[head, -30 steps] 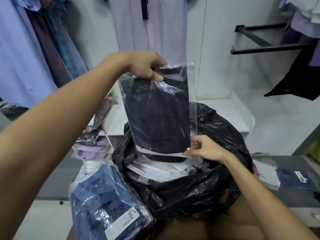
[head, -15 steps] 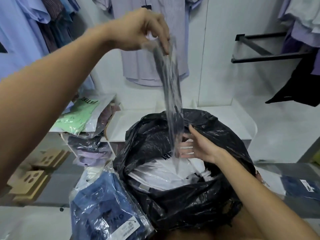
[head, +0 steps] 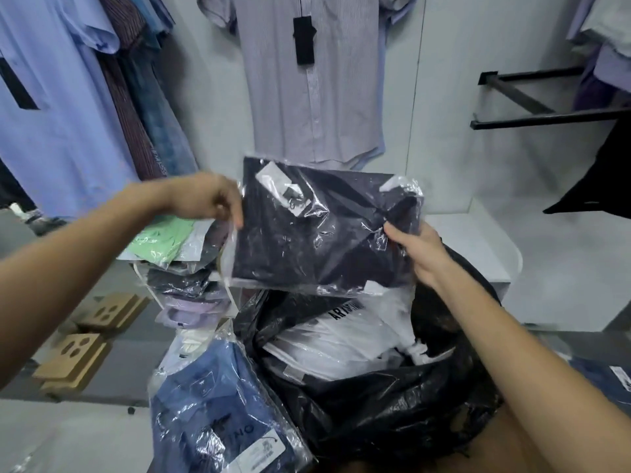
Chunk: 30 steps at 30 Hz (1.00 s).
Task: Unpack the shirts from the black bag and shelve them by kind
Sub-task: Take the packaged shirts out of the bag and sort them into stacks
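One black bag, two hands, two cardboard boxes.

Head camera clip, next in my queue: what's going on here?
A person is unpacking shirts. Both hands hold a dark shirt in a clear plastic sleeve above the open black bag: the left hand pinches its left edge, the right hand grips its right edge. White packaged shirts remain in the bag. A stack of packaged shirts sits to the left, and a blue packaged shirt lies nearer.

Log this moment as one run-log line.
left hand: pinches dark packaged shirt | right hand: grips it | above black bag
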Each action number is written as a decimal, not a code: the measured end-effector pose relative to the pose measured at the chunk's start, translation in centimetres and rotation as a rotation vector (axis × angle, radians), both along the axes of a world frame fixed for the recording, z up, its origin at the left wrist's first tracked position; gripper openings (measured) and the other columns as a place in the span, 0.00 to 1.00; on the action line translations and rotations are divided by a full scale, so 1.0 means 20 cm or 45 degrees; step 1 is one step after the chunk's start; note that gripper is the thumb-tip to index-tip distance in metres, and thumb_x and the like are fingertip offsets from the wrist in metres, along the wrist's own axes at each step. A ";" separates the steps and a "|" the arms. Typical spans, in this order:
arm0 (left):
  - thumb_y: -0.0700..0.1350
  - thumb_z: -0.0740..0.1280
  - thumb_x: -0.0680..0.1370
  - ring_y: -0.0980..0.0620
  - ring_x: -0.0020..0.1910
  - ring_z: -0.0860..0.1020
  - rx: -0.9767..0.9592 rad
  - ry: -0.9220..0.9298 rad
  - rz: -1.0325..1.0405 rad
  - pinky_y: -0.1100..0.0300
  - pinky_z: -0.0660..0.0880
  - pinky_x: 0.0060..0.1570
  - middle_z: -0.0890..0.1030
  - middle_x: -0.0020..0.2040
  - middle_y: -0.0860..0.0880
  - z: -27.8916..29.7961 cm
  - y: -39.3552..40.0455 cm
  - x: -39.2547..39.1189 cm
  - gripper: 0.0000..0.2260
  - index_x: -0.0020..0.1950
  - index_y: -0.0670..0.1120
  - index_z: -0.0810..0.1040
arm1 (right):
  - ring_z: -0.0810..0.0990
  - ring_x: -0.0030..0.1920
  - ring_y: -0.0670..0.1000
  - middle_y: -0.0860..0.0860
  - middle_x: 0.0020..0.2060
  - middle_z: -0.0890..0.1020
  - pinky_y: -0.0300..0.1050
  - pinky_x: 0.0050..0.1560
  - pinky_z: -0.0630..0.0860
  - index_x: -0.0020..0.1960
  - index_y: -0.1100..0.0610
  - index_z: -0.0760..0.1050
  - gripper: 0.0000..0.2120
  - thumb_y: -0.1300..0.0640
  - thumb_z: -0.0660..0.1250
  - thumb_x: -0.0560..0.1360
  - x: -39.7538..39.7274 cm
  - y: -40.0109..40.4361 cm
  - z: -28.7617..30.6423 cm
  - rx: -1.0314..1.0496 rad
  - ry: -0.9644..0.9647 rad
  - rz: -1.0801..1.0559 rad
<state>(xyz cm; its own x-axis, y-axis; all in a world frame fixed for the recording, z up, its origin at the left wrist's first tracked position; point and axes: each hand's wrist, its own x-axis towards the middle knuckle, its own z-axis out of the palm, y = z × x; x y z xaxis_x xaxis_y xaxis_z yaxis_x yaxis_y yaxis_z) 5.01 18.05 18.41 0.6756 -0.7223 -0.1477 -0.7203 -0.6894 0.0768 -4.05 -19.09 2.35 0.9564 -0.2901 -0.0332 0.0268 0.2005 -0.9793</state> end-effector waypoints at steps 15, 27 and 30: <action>0.42 0.81 0.71 0.53 0.47 0.86 -1.409 0.467 0.450 0.52 0.82 0.52 0.88 0.48 0.50 -0.25 -0.43 -0.20 0.12 0.52 0.46 0.86 | 0.76 0.35 0.44 0.43 0.32 0.79 0.46 0.42 0.73 0.40 0.53 0.81 0.14 0.46 0.82 0.67 0.10 0.18 0.87 -1.410 -0.486 0.363; 0.34 0.75 0.73 0.54 0.44 0.86 -2.133 0.562 0.748 0.61 0.82 0.44 0.88 0.46 0.49 -0.39 -0.10 -0.37 0.11 0.54 0.40 0.83 | 0.86 0.51 0.46 0.47 0.48 0.88 0.44 0.55 0.81 0.60 0.56 0.80 0.13 0.63 0.71 0.76 0.06 0.23 0.48 -0.483 -0.293 0.653; 0.37 0.74 0.76 0.50 0.48 0.86 -2.298 0.584 0.854 0.59 0.82 0.46 0.88 0.50 0.46 -0.42 0.01 -0.42 0.08 0.55 0.41 0.83 | 0.83 0.63 0.53 0.52 0.61 0.85 0.49 0.65 0.79 0.67 0.58 0.78 0.22 0.64 0.75 0.74 0.05 0.44 0.23 -0.453 -0.160 0.818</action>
<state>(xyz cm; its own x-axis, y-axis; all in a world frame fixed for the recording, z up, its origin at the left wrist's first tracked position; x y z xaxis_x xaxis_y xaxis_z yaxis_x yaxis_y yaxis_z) -3.48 18.18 10.02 0.9867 0.1037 0.1248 -0.1496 0.2831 0.9473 -3.09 -10.36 7.00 0.9317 0.3546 0.0789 0.1270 -0.1144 -0.9853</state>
